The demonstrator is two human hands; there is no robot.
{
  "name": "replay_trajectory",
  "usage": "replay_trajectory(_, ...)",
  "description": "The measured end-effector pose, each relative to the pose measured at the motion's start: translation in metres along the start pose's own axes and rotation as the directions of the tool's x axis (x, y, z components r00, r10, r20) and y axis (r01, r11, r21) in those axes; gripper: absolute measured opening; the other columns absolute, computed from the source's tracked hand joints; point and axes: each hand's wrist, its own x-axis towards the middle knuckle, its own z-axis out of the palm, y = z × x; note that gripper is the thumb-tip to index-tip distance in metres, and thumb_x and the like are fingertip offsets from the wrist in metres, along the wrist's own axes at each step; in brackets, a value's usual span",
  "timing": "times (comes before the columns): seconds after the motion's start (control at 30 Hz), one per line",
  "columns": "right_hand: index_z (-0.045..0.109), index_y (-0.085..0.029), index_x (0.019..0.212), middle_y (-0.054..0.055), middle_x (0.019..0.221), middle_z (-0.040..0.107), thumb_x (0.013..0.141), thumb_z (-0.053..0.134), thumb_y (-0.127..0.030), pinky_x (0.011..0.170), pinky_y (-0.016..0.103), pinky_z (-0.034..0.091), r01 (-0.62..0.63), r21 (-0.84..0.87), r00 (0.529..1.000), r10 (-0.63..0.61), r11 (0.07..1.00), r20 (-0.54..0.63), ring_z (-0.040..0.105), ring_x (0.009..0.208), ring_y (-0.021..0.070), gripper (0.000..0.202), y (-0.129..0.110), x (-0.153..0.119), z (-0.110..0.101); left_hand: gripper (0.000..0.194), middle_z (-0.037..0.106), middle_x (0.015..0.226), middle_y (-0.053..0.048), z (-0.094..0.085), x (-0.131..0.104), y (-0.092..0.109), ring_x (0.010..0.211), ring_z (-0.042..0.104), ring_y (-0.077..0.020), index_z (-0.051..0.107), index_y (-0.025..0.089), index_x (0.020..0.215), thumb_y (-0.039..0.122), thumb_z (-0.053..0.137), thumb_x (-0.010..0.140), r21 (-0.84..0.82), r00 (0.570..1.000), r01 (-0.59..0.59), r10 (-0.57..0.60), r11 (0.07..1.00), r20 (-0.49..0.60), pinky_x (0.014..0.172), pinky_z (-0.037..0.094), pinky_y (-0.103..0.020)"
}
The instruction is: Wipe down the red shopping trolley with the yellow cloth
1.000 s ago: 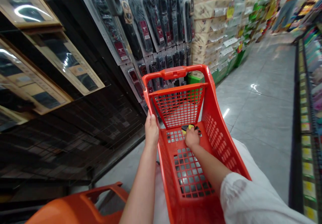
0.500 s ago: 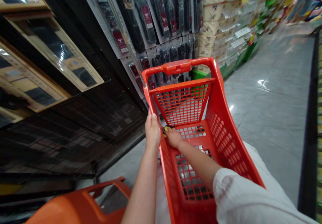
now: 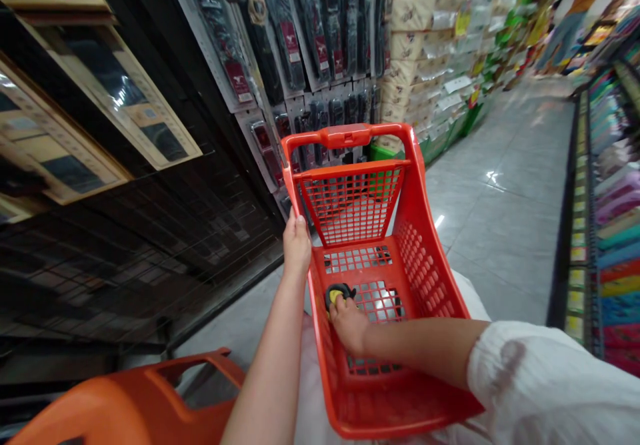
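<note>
A red plastic shopping cart (image 3: 420, 251) with a grid back panel is in front of me, its handle at the far end. My left hand (image 3: 297, 245) is closed round the cart's left rim. Down inside the cart, my right hand (image 3: 351, 326) is closed on a small rounded black-and-yellow object (image 3: 334, 294), close to the left wall. The fingers partly cover this object, and its exact kind cannot be made out.
Packaged belts (image 3: 325, 25) hang on a rack behind the cart. Boxed goods (image 3: 165, 131) are on the dark rack at left, above an orange cart (image 3: 125, 405). Stacked tissue packs (image 3: 407, 51) line the tiled aisle (image 3: 505, 165). A person (image 3: 567, 21) stands far off; folded textiles (image 3: 620, 245) lie right.
My right hand has drawn the black-and-yellow object nearer to me inside the cart. My left hand stays on the rim. The view has swung right, showing more textiles and the person.
</note>
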Motion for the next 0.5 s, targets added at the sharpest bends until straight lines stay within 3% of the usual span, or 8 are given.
replay_trajectory(0.1,0.063,-0.02,0.112,0.019,0.121,0.059,0.078,0.049,-0.007,0.071,0.043,0.054,0.001,-0.187,0.997,0.013,0.982,0.07,0.058,0.098,0.0288,0.039,-0.002,-0.022,-0.005,0.035,0.062,0.132,-0.004,0.0,0.001,-0.002,0.135,0.044,-0.0221,0.065,0.02,0.121,0.033,0.057,0.09,0.015,1.0,-0.029,0.029,0.999,0.011,0.118,0.024,-0.035)
replay_trajectory(0.2,0.061,-0.019,0.119,0.019,0.123,0.057,0.085,0.045,-0.009,0.076,0.046,0.054,0.037,-0.305,0.992,0.003,0.952,0.13,0.057,0.102,0.0297,0.039,0.013,-0.015,-0.027,0.04,0.062,0.132,-0.006,-0.002,0.003,-0.005,0.135,0.044,-0.0228,0.063,0.019,0.124,0.038,0.056,0.09,0.068,0.997,-0.067,0.064,0.995,0.038,0.118,0.025,-0.037)
replay_trajectory(0.3,0.054,-0.014,0.129,0.023,0.129,0.052,0.089,0.038,-0.006,0.081,0.049,0.053,-0.169,-0.34,0.973,0.211,0.925,0.089,0.056,0.109,0.0304,0.044,0.045,0.005,-0.057,0.048,0.061,0.133,-0.006,-0.005,0.004,-0.008,0.136,0.043,-0.0238,0.058,0.019,0.13,0.045,0.052,0.091,0.156,0.993,-0.102,0.09,0.983,0.082,0.117,0.028,-0.042)
replay_trajectory(0.4,0.049,-0.011,0.136,0.029,0.134,0.045,0.093,0.032,-0.006,0.08,0.047,0.052,-0.478,-0.377,0.852,0.523,0.793,0.022,0.054,0.115,0.0327,0.046,0.071,0.02,-0.08,0.05,0.059,0.136,-0.007,-0.006,0.005,-0.01,0.135,0.044,-0.0245,0.057,0.019,0.131,0.048,0.049,0.092,0.206,0.988,-0.141,0.124,0.968,0.096,0.116,0.029,-0.043)
replay_trajectory(0.43,0.047,-0.009,0.137,0.031,0.134,0.044,0.093,0.03,-0.007,0.079,0.047,0.052,-0.531,-0.38,0.817,0.576,0.757,0.006,0.054,0.115,0.034,0.047,0.073,0.023,-0.083,0.049,0.058,0.136,-0.008,-0.007,0.005,-0.011,0.135,0.044,-0.0244,0.057,0.019,0.13,0.048,0.048,0.092,0.211,0.986,-0.152,0.135,0.966,0.097,0.116,0.028,-0.043)
replay_trajectory(0.5,0.046,-0.008,0.138,0.032,0.134,0.043,0.093,0.028,-0.006,0.077,0.045,0.052,-0.563,-0.38,0.795,0.607,0.734,-0.003,0.055,0.113,0.0341,0.049,0.064,0.023,-0.081,0.048,0.058,0.136,-0.008,-0.007,0.006,-0.012,0.135,0.044,-0.0242,0.059,0.019,0.129,0.048,0.048,0.092,0.211,0.984,-0.166,0.148,0.963,0.1,0.116,0.029,-0.042)
